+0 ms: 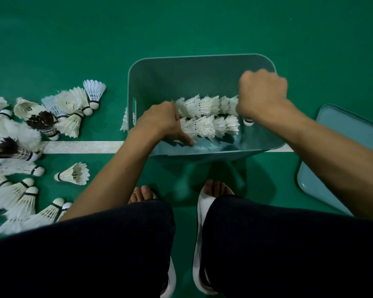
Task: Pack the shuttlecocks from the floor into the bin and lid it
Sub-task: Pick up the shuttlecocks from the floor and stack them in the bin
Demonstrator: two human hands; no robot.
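Head view, looking straight down: where are the shuttlecocks?

Two nested rows lie side by side on the bottom of the teal bin [170, 82], an upper row [207, 105] and a lower row [209, 126], both running left to right. Many loose shuttlecocks [30, 125] are scattered on the green floor [181, 29] well left of the bin, some with dark feathers. One more shows its feathers just beside the bin's left wall.

What is the right hand doing?

The right hand [263, 93] is inside the bin, knuckles up, with its fingers curled tight over the right end of the upper row, gripping it. A cork tip of the lower row peeks out below the wrist.

And the left?

The left hand [162, 121] sits at the left ends of both rows with its fingers bent, one reaching down to the bin's floor. Whether it actually grips a row I cannot tell, since the hand covers the contact.

Where is the lid?

The lid [345, 151] lies flat on the floor just right of the bin, apart from it; the bin stands open.

Anything else?

A white line [84, 147] crosses the floor and passes under the bin. The person's feet [215, 188] in white slides [205, 203] are planted just in front of the bin.
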